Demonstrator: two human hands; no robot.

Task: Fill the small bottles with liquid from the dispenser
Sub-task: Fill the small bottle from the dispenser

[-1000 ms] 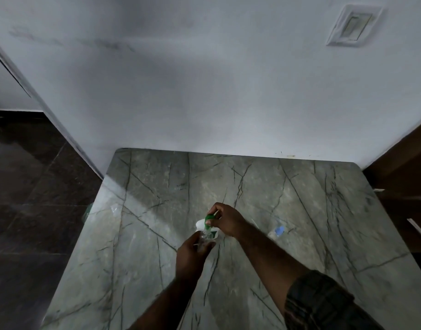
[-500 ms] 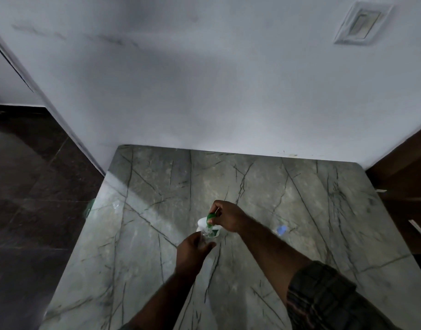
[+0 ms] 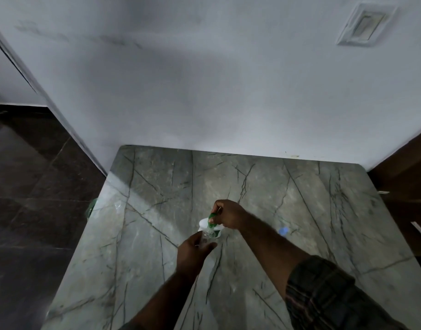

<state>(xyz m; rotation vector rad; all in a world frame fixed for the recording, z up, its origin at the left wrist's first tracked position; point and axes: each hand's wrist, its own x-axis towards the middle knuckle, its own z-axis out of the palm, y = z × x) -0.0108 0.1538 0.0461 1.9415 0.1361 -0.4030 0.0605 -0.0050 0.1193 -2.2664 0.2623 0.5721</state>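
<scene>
The right hand [image 3: 229, 216] grips the green pump [image 3: 212, 220] of the white dispenser [image 3: 203, 223]. The left hand [image 3: 192, 250] holds a small clear bottle [image 3: 207, 235] beneath its nozzle, over the marble tabletop [image 3: 157, 258].

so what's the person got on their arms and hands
The left hand and right hand are bare, no gloves or rings visible. The right arm has a dark checked sleeve above a bare forearm; the left forearm is bare too.

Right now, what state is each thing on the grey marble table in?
White dispenser with green pump: upright, pump gripped by right hand.
Small clear bottle: held under the spout by left hand; fill level unclear.
Small blue object: on table, untouched, right of the hands.
</scene>
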